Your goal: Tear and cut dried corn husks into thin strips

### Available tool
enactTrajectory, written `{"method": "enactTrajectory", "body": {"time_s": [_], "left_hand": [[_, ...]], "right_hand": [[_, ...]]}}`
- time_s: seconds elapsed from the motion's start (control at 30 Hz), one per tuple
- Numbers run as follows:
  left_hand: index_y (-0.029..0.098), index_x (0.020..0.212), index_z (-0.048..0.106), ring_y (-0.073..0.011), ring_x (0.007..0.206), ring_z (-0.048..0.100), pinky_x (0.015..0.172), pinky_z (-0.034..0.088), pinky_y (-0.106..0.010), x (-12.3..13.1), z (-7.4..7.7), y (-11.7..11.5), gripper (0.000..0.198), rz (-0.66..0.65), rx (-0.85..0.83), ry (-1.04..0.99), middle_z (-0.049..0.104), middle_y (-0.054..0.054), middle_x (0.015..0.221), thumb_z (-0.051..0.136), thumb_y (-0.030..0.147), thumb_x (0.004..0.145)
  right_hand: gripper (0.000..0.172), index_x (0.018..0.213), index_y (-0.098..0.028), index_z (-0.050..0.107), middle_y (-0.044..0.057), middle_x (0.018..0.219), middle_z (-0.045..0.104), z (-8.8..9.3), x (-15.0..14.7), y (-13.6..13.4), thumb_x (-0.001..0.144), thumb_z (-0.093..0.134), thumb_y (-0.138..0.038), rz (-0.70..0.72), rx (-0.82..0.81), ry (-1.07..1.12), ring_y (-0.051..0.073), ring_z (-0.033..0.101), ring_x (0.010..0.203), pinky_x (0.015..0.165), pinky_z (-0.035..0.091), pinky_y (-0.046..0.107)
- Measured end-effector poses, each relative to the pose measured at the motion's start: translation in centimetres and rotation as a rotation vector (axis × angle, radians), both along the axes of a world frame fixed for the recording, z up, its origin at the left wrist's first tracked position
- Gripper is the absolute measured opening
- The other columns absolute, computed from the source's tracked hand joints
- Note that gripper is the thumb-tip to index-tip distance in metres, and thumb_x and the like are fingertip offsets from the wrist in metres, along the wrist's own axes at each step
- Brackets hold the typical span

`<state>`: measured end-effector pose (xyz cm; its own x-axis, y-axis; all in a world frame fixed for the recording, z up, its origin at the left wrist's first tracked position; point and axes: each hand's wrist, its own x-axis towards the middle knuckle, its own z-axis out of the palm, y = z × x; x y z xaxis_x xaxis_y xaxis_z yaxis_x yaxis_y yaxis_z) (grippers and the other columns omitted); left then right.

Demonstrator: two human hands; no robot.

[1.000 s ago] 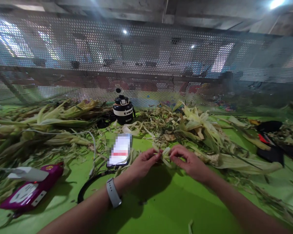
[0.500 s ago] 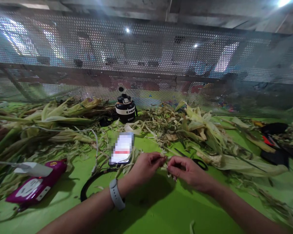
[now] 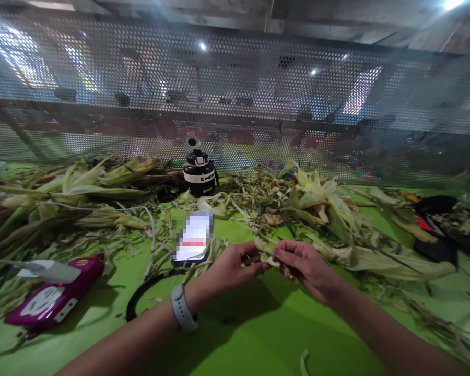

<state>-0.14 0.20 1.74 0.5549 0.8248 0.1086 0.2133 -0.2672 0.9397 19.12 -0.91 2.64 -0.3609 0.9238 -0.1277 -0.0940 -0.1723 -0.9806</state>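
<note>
Over the green tabletop, a small pale strip of corn husk (image 3: 265, 251), partly curled, spans the gap between my hands. My left hand (image 3: 235, 265), with a grey watch band on its wrist, has its thumb and fingers bent around the strip's left side. On the other side my right hand (image 3: 306, 265) pinches the strip's right end between thumb and fingers. Just beyond my left hand lies a phone (image 3: 195, 237) with a lit, partly blurred screen. Behind my right hand rests a partly husked corn cob (image 3: 339, 255) with long leaves.
A black bottle (image 3: 199, 175) stands before a perforated metal screen (image 3: 235, 104). Piled corn husks (image 3: 97, 183) spread across the back. At left, a purple power strip (image 3: 58, 292) holds a white charger (image 3: 49, 271) with a cable. A black loop (image 3: 137, 297) lies near my left wrist.
My right hand has shifted slightly right and up. My left hand's thumb and fingers have spread a little, and more of the pale husk strip shows between the hands.
</note>
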Motion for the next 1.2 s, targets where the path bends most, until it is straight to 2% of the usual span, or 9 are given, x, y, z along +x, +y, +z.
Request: {"method": "enactTrajectory", "body": {"time_s": [0.13, 0.4, 0.5, 0.63, 0.8, 0.93, 1.0, 1.1, 1.2], "left_hand": [[0.014, 0.078, 0.066, -0.0129, 0.064, 0.055, 0.06, 0.042, -0.024, 0.1, -0.2, 0.2, 0.021, 0.004, -0.02, 0.014, 0.065, -0.003, 0.071, 0.058, 0.033, 0.082], [0.014, 0.077, 0.068, -0.0067, 0.055, 0.049, 0.055, 0.037, -0.02, -0.4, -0.9, 1.1, 0.032, 0.029, -0.589, -0.283, 0.061, 0.001, 0.065, 0.075, 0.043, 0.067], [0.014, 0.078, 0.069, -0.0062, 0.058, 0.05, 0.055, 0.035, -0.019, -0.5, -1.2, 1.2, 0.031, 0.047, -0.701, -0.364, 0.061, 0.002, 0.066, 0.079, 0.039, 0.063], [0.015, 0.081, 0.071, -0.0069, 0.065, 0.053, 0.059, 0.036, -0.018, -0.5, -1.4, 1.3, 0.029, 0.081, -0.716, -0.439, 0.063, 0.0, 0.072, 0.081, 0.035, 0.062], [0.014, 0.076, 0.073, -0.008, 0.061, 0.05, 0.062, 0.038, -0.022, -0.4, -0.9, 1.2, 0.03, 0.046, -0.545, -0.398, 0.063, 0.001, 0.066, 0.081, 0.038, 0.06], [0.018, 0.085, 0.073, -0.0151, 0.082, 0.059, 0.082, 0.043, -0.029, -0.1, -0.7, 1.0, 0.032, 0.054, -0.448, -0.448, 0.07, -0.003, 0.09, 0.081, 0.039, 0.062], [0.017, 0.085, 0.073, -0.0172, 0.088, 0.06, 0.087, 0.043, -0.031, 0.0, -0.8, 1.0, 0.033, 0.06, -0.442, -0.467, 0.071, -0.005, 0.095, 0.08, 0.04, 0.062], [0.016, 0.083, 0.07, -0.0145, 0.08, 0.06, 0.082, 0.044, -0.028, 0.2, -0.9, 0.9, 0.034, 0.111, -0.475, -0.551, 0.07, -0.003, 0.084, 0.082, 0.038, 0.06], [0.018, 0.093, 0.064, -0.0113, 0.069, 0.06, 0.072, 0.044, -0.024, 0.3, -0.9, 0.9, 0.043, 0.166, -0.545, -0.641, 0.068, 0.001, 0.073, 0.085, 0.03, 0.058]], "right_hand": [[0.031, 0.071, -0.015, 0.063, -0.005, 0.054, 0.052, -0.1, -0.1, -0.2, 0.071, 0.075, -0.043, -0.019, -0.022, 0.001, 0.005, 0.039, 0.045, 0.044, 0.028, 0.02], [0.034, 0.07, -0.016, 0.06, -0.004, 0.054, 0.056, 0.3, -0.5, 0.0, 0.063, 0.08, -0.043, -0.166, -0.103, 0.059, 0.006, 0.044, 0.043, 0.043, 0.03, 0.02], [0.037, 0.073, -0.018, 0.059, -0.004, 0.051, 0.057, 0.5, -0.4, 0.0, 0.062, 0.08, -0.046, -0.175, -0.113, 0.039, 0.009, 0.049, 0.045, 0.043, 0.03, 0.02], [0.036, 0.079, -0.018, 0.06, -0.003, 0.055, 0.061, 0.7, 0.0, -0.1, 0.065, 0.078, -0.046, -0.107, -0.089, -0.007, 0.01, 0.055, 0.05, 0.046, 0.035, 0.02], [0.033, 0.08, -0.018, 0.061, -0.002, 0.063, 0.064, 0.8, 0.6, 0.1, 0.069, 0.076, -0.045, 0.005, -0.084, -0.067, 0.011, 0.059, 0.059, 0.052, 0.039, 0.02], [0.03, 0.075, -0.016, 0.062, -0.003, 0.066, 0.062, 0.6, 0.5, 0.2, 0.069, 0.078, -0.041, 0.054, -0.064, -0.036, 0.01, 0.057, 0.062, 0.061, 0.043, 0.022], [0.03, 0.074, -0.015, 0.063, -0.003, 0.067, 0.06, 0.3, 0.2, 0.3, 0.069, 0.078, -0.041, 0.047, -0.037, -0.009, 0.009, 0.056, 0.063, 0.065, 0.043, 0.023], [0.031, 0.074, -0.015, 0.062, -0.002, 0.07, 0.059, -0.4, -0.2, 0.2, 0.069, 0.078, -0.041, 0.066, -0.023, 0.027, 0.009, 0.056, 0.064, 0.066, 0.044, 0.024], [0.032, 0.073, -0.015, 0.061, -0.002, 0.071, 0.059, -0.8, -0.3, 0.1, 0.07, 0.077, -0.042, 0.104, 0.009, 0.022, 0.009, 0.057, 0.063, 0.067, 0.045, 0.025]]}}
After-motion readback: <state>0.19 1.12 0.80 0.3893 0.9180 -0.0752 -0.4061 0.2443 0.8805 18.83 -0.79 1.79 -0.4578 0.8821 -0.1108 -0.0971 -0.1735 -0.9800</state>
